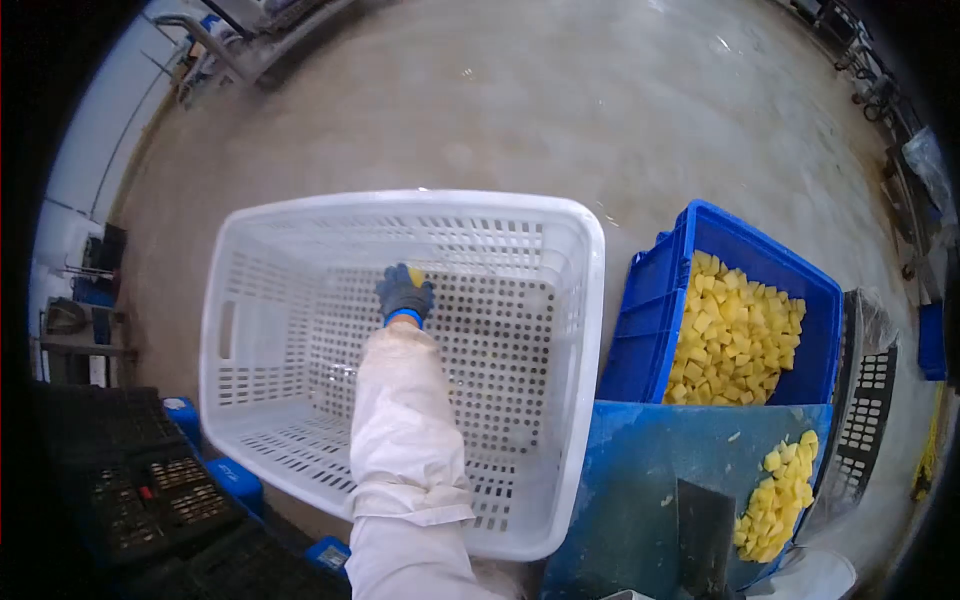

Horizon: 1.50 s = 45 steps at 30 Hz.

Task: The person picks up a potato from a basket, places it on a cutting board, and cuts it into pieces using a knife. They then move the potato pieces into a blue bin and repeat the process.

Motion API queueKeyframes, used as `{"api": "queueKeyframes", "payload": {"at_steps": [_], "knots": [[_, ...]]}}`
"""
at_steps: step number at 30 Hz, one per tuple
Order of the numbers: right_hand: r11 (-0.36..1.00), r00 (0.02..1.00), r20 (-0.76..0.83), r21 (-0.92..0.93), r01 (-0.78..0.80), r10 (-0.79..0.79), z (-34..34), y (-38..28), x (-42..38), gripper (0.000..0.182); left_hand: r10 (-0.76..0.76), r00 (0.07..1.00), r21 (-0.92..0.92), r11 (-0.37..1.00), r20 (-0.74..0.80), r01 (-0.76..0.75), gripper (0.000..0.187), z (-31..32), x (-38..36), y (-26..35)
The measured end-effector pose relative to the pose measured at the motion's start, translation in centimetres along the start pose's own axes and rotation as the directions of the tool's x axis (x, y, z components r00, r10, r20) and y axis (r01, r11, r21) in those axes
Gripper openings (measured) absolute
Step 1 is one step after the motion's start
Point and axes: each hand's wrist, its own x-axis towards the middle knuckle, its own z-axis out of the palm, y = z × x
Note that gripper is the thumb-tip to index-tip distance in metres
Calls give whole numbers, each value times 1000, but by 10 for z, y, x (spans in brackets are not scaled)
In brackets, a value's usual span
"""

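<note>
My left hand [405, 292], in a dark blue-grey glove with a white sleeve, reaches down inside a large white plastic basket [585, 330]. Its fingers are closed around a yellow potato [416, 276], of which only a small part shows. Holes and slots cover the basket's floor and walls. To the right lies a blue cutting board [630, 480] with a heap of yellow potato chunks [775, 500] on its right side. A dark, wide blade [705, 535] rests over the board near the lower edge of view. My right hand is out of sight.
Beyond the board stands a blue crate [650, 310] holding many potato chunks [735, 335]. Black crates [150, 490] are at the lower left, and another black slotted crate [865, 410] is at the right. A metal cart [270, 45] stands at the far left on the wet floor.
</note>
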Motion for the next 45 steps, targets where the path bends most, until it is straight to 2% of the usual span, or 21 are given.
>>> {"api": "queueKeyframes", "payload": {"at_steps": [3, 6, 7, 8, 10, 13, 15, 16, 17, 19, 21, 22, 24, 26, 29, 33, 38, 40, 41, 43, 45], "knots": [[999, 998, 46, 12, -52, 51, -8, -2, 2, 23, 66, 964, -8, 997, -258, -71, 78, 14, -18, -2], [997, 995, 64, 25, -78, 77, -13, -4, -1, 22, -117, 993, 56, 992, 12, 116, 79, -8, -48, 12], [997, 995, 60, 32, -76, 74, -14, -5, -2, 22, -112, 991, 143, 982, -75, 122, 83, 21, -45, -3], [996, 996, 52, 44, -77, 74, -15, -6, -3, 21, -147, 989, 126, 981, -9, 147, 87, 27, -41, -11], [996, 997, 37, 64, -68, 66, -17, -7, -10, 21, -196, 978, 70, 979, 68, 191, 76, 10, -65, -9], [993, 999, -8, 113, -38, 39, -19, -10, -21, 20, -142, 985, -287, 944, 93, 163, 55, 7, -77, -32], [990, 997, -72, 144, 0, 10, -18, -14, -28, 19, -11, 998, -541, 840, 68, 46, 50, 1, -75, -43], [986, 995, -104, 165, 26, -9, -18, -17, -26, 19, 17, 993, -720, 690, 120, 75, 44, -22, -86, -34], [980, 990, -136, 194, 53, -27, -17, -21, -21, 19, 233, 971, -718, 668, -50, -197, 39, -42, -94, -28], [970, 977, -205, 219, 104, -58, -8, -27, -6, 18, 449, 862, -653, 584, -235, -482, 33, -99, -123, -4], [978, 947, -293, 122, 170, -128, 14, -6, -8, 24, 381, 912, -969, 121, -154, -215, 36, -178, -199, 55], [989, 970, -222, 94, 118, -95, 20, -1, -9, 26, 400, 900, -963, 123, -174, -241, 36, -203, -238, 72], [992, 984, -167, 97, 83, -66, 12, -1, -5, 30, 594, 695, -798, 139, -406, -586, 36, -235, -312, 108], [985, 980, -190, 150, 85, -56, 6, -4, -10, 32, 628, 632, -722, 157, -454, -674, 39, -227, -388, 134], [937, 982, -178, 350, -2, 69, 13, 6, -26, 33, 675, 597, -635, 241, -433, -734, 47, -156, -472, 152], [899, 929, -369, 416, 135, 31, 19, 23, -64, 34, 641, 510, -311, 405, -574, -860, 44, -81, -555, 156], [862, 883, -470, 451, 230, 10, 37, 49, -93, 32, 631, 623, -416, 466, -462, -781, 43, -74, -559, 148], [827, 903, -429, 497, 262, -29, 31, 37, -106, 29, 734, 508, -449, 305, -452, -840, 46, -71, -547, 132], [792, 931, -363, 578, 197, 34, 23, 30, -112, 27, 723, 519, -439, 325, -456, -838, 46, -75, -545, 128], [750, 954, -285, 650, 121, 93, 26, 26, -116, 25, 685, 644, -669, 305, -341, -678, 49, -75, -549, 124], [804, 926, -377, 545, 238, -18, 39, 31, -108, 26, 645, 693, -706, 325, -321, -629, 49, -73, -553, 122]]}}
